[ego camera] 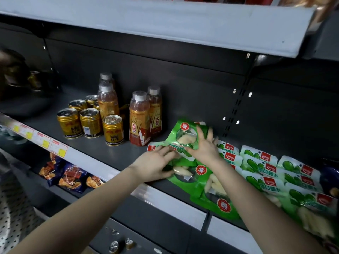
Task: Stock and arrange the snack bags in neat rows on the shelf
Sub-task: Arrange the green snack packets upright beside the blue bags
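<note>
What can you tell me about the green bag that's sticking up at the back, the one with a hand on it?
The raised green bag is a shiny, bright green plastic pouch. It has a clear window showing pale chunky pieces inside and a round red badge with a white character near the top. It tilts up at the back of the dark shelf, right of the drink bottles. The right hand holds its right side, and its bottom meets other green bags lying flat.
</note>
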